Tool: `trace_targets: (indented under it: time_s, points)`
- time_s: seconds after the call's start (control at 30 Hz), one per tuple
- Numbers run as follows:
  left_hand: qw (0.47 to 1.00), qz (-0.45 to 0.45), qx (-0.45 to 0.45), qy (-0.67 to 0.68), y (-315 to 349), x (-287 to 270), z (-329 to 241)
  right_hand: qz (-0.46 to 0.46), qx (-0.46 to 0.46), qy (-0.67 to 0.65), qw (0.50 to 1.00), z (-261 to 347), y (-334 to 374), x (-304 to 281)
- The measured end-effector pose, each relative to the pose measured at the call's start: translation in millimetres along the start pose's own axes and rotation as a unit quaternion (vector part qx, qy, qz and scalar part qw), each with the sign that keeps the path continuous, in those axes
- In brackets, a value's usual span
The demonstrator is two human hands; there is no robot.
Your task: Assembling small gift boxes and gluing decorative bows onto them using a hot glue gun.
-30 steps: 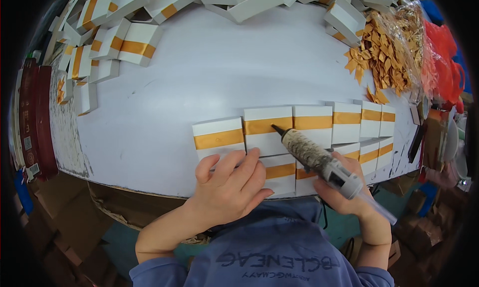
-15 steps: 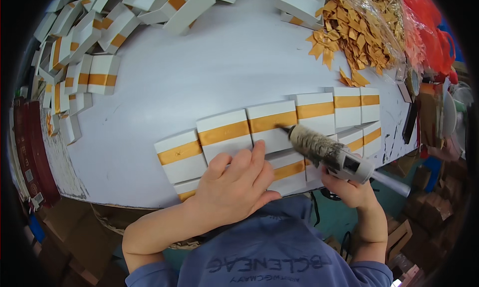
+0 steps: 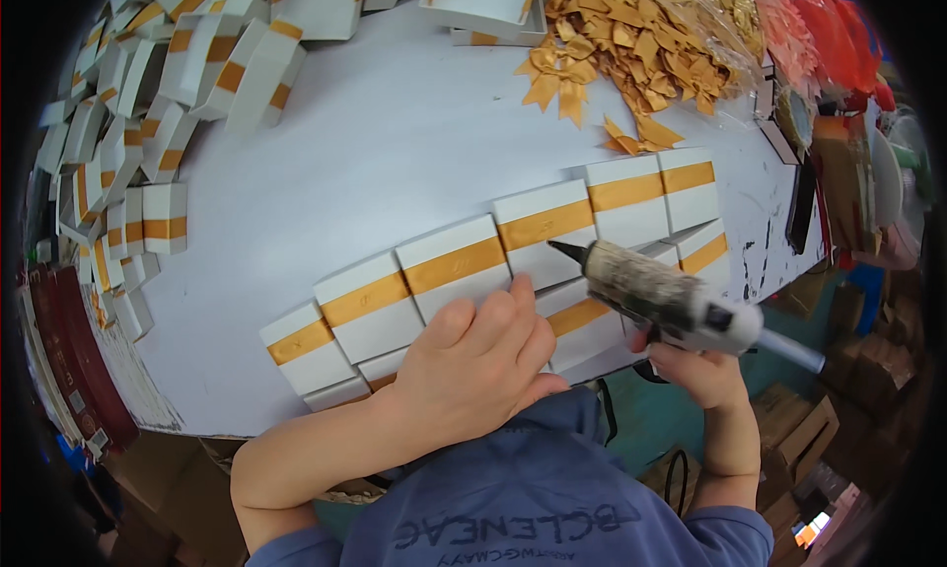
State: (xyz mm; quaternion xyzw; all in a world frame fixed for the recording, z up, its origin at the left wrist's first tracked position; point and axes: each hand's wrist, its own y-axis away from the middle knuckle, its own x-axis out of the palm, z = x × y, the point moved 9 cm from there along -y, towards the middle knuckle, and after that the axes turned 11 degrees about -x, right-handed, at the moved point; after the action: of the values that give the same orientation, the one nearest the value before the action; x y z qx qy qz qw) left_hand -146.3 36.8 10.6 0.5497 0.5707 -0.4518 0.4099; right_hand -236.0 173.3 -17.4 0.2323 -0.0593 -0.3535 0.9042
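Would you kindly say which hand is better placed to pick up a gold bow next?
Probably the left hand: it seems tool-free over the white boxes, while the right hand grips the glue gun.

The boxes look smooth matt card, their ribbons glossy satin, the glue gun worn plastic.

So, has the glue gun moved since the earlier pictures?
Yes, the glue gun has gone right: along the far row of white boxes, its tip was over the second from left, now the fourth.
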Motion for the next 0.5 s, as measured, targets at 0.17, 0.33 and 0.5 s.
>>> trace_targets:
  time_s: [0.17,0.33,0.5]
  points:
    - [0.996,-0.023,0.068,0.047,-32.5,3.5,-21.2,-0.085,-0.090,-0.066,0.990,-2.1,3.1,-45.9]
    - [0.995,-0.012,0.095,0.011,-47.3,19.3,-38.8,-0.116,-0.053,0.098,0.987,-10.4,6.4,-57.5]
    - [0.995,-0.001,0.082,0.052,-62.0,14.1,-44.8,-0.110,-0.167,-0.140,0.970,6.5,4.0,-67.2]
